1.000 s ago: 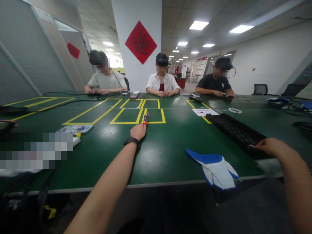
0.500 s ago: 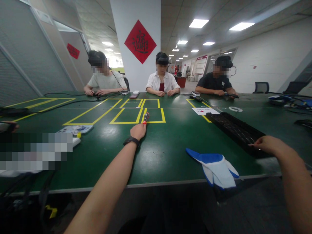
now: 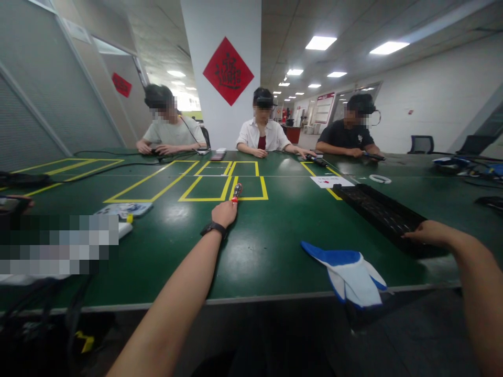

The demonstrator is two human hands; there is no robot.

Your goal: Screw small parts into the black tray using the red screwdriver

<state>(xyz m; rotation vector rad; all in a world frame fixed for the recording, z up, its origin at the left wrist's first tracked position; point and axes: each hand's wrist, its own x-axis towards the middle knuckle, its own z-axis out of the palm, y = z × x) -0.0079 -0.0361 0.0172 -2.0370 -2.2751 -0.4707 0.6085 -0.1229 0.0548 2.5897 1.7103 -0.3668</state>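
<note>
My left hand [image 3: 223, 213], with a black watch at the wrist, reaches out over the green table [image 3: 271, 235] and is closed round a small red and black tool [image 3: 236, 192], whose tip points away at the yellow tape squares [image 3: 220, 180]. My right hand [image 3: 426, 232] rests on the near end of a long black tray [image 3: 377, 210] at the right; its fingers lie on the tray's edge, and I cannot make out whether they grip it.
A blue and white glove [image 3: 349, 272] lies at the table's near edge. A white sheet [image 3: 330, 181] and a white tape ring [image 3: 380, 179] lie beyond the tray. Three people sit along the far side. Cables and a pale packet [image 3: 123, 210] lie at the left.
Both hands have stayed nearly still. The person in the white shirt across the table has stretched one arm out to the right.
</note>
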